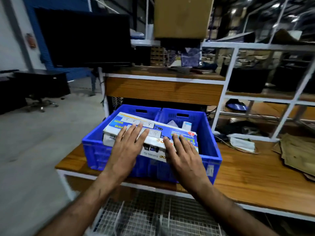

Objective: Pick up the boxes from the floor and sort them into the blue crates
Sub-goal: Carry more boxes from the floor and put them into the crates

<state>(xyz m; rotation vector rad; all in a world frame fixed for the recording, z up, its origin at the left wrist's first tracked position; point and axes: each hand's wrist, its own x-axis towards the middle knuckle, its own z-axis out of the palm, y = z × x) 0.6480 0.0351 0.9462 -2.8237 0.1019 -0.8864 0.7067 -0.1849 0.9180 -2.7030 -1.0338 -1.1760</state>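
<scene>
Box: white-blue carton, in near blue crate, tilted, near edge riding up over crate's front rim, far end lower inside. Printed top face up, text upside down to camera.

Left hand: forearm reaching in from bottom left, palm down, fingers straight and slightly spread, flat on box top, left half. No curl round anything.

Right hand: forearm in from bottom right, palm down, fingers straight, flat on box's right end near front edge. Also no grip, just pressing or touching.

Hands apart, side by side, strip of box visible between them.

Second crate just behind the first, touching it, small white boxes inside.

Both crates on wooden bench, white frame. Flattened cardboard on bench at far right. Dark monitor behind left. Wire mesh below bench edge.
</scene>
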